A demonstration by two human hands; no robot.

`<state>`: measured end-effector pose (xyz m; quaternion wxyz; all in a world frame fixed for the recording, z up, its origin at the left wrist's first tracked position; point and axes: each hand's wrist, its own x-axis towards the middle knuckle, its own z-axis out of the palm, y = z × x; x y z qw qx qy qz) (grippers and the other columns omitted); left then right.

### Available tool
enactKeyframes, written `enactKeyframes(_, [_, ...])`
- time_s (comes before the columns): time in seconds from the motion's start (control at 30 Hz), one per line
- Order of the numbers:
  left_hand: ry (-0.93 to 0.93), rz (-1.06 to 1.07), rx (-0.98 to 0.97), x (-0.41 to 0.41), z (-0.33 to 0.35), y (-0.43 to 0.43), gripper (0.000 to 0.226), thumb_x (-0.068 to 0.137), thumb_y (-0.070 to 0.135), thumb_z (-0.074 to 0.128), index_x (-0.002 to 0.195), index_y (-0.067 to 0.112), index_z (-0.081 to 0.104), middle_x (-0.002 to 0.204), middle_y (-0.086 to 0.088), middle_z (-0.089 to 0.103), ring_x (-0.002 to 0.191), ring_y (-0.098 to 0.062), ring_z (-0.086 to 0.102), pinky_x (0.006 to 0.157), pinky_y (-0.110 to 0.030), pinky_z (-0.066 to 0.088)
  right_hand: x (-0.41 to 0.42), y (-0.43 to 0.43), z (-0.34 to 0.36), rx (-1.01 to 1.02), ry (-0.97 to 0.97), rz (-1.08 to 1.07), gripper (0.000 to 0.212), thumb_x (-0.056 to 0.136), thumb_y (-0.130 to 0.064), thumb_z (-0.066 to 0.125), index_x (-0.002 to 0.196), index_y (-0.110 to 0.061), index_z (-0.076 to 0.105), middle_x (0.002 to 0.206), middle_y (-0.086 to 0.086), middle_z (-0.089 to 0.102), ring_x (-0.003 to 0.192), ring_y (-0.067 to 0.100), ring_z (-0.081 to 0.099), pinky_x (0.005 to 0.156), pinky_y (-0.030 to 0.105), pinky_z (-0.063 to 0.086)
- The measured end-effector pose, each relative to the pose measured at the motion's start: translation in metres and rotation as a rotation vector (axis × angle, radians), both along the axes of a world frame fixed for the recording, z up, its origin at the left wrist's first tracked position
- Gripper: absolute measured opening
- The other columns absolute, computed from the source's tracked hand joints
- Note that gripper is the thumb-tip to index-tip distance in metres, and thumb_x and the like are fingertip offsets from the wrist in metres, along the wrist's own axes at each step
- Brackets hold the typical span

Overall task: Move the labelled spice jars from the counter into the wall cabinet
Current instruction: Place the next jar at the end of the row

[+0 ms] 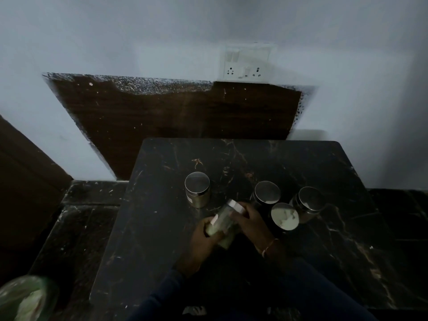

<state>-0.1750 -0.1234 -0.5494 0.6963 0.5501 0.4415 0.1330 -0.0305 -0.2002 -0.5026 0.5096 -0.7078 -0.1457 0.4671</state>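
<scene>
Dim light falls on the black marble desk (pixel 162 228), where my left hand (pixel 203 237) and right hand (pixel 249 218) both close around one tilted spice jar (pixel 225 221), lifted clear. Four more jars (pixel 266 192) stand just beyond and right of my hands. Next comes carrying it to the cabinet, which I cannot see.
</scene>
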Motion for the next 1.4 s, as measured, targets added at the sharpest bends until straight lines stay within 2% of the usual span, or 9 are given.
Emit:
enactKeyframes(0.23, [0.065, -0.308, 0.394, 0.013, -0.008, 0.004, 0.086, 0.061, 0.032, 0.086, 0.134, 0.027, 0.040, 0.122, 0.019, 0.051, 0.112, 0.003, 0.053, 0.084, -0.008, 0.043, -0.001, -0.006, -0.008, -0.015, -0.833, 0.383, 0.064, 0.065, -0.034, 0.077, 0.123, -0.026, 0.051, 0.130, -0.003, 0.043, 0.112, -0.003, 0.039, 0.098, 0.004, 0.031])
enactKeyframes(0.3, [0.083, -0.288, 0.455, 0.014, -0.015, 0.002, 0.084, 0.065, 0.032, 0.081, 0.137, 0.021, 0.039, 0.128, 0.013, 0.050, 0.118, -0.002, 0.051, 0.087, -0.006, 0.040, -0.004, -0.009, 0.000, -0.015, -0.887, 0.468, 0.064, 0.066, -0.031, 0.079, 0.123, -0.023, 0.051, 0.131, -0.003, 0.038, 0.111, -0.002, 0.039, 0.093, -0.005, 0.023])
enactKeyframes(0.43, [0.136, -0.293, 0.530, 0.016, -0.027, 0.002, 0.085, 0.068, 0.032, 0.075, 0.143, 0.019, 0.036, 0.138, 0.005, 0.047, 0.126, -0.006, 0.046, 0.101, -0.016, 0.039, 0.001, -0.013, 0.006, -0.051, -0.921, 0.546, 0.065, 0.073, -0.026, 0.076, 0.130, -0.019, 0.047, 0.139, 0.001, 0.031, 0.121, 0.013, 0.045, 0.093, 0.007, 0.027])
enactKeyframes(0.53, [0.128, -0.273, 0.536, 0.019, -0.027, 0.002, 0.085, 0.066, 0.036, 0.075, 0.141, 0.021, 0.038, 0.136, 0.007, 0.048, 0.125, -0.005, 0.047, 0.101, -0.023, 0.042, 0.001, -0.012, 0.004, -0.025, -0.891, 0.547, 0.064, 0.072, -0.024, 0.076, 0.129, -0.019, 0.046, 0.138, 0.002, 0.031, 0.121, 0.017, 0.048, 0.096, 0.014, 0.036])
enactKeyframes(0.73, [0.109, -0.291, 0.554, 0.026, -0.021, 0.001, 0.081, 0.074, 0.022, 0.077, 0.143, 0.017, 0.034, 0.136, 0.011, 0.043, 0.124, 0.005, 0.043, 0.094, 0.003, 0.028, 0.011, 0.000, 0.006, 0.014, -0.848, 0.564, 0.067, 0.071, -0.039, 0.077, 0.128, -0.021, 0.049, 0.129, -0.003, 0.042, 0.116, 0.011, 0.048, 0.096, 0.017, 0.036])
enactKeyframes(0.9, [0.097, -0.306, 0.514, 0.028, -0.014, 0.001, 0.082, 0.072, 0.023, 0.080, 0.139, 0.027, 0.033, 0.134, 0.013, 0.046, 0.122, 0.003, 0.046, 0.092, -0.002, 0.035, 0.012, 0.003, 0.005, -0.009, -0.775, 0.567, 0.067, 0.073, -0.029, 0.078, 0.133, -0.021, 0.048, 0.132, 0.001, 0.044, 0.119, 0.014, 0.049, 0.100, 0.018, 0.037])
enactKeyframes(1.07, [0.073, -0.306, 0.437, 0.032, 0.005, 0.006, 0.081, 0.065, 0.038, 0.084, 0.133, 0.038, 0.040, 0.121, 0.025, 0.055, 0.111, 0.014, 0.052, 0.090, -0.011, 0.046, 0.030, 0.004, 0.030, 0.120, -0.411, 0.192, 0.031, 0.087, -0.019, 0.068, 0.117, -0.023, 0.061, 0.110, -0.012, 0.063, 0.105, 0.001, 0.059, 0.094, 0.020, 0.048])
enactKeyframes(1.17, [-0.012, -0.174, 0.330, 0.037, 0.024, 0.007, 0.074, 0.067, 0.019, 0.087, 0.127, 0.030, 0.046, 0.107, 0.023, 0.060, 0.091, 0.021, 0.057, 0.071, -0.003, 0.046, 0.047, 0.009, 0.051, 0.198, -0.213, 0.081, 0.030, 0.091, -0.011, 0.059, 0.120, -0.018, 0.062, 0.120, 0.000, 0.061, 0.110, 0.016, 0.060, 0.091, 0.034, 0.053])
enactKeyframes(1.4, [-0.186, -0.110, 0.159, 0.049, 0.057, 0.010, 0.054, 0.066, 0.024, 0.073, 0.115, 0.029, 0.052, 0.104, 0.004, 0.065, 0.087, -0.003, 0.066, 0.072, -0.020, 0.055, 0.045, 0.021, 0.066, 0.330, -0.035, -0.131, 0.032, 0.095, -0.019, 0.048, 0.127, -0.015, 0.054, 0.115, 0.009, 0.060, 0.097, 0.026, 0.063, 0.073, 0.036, 0.056])
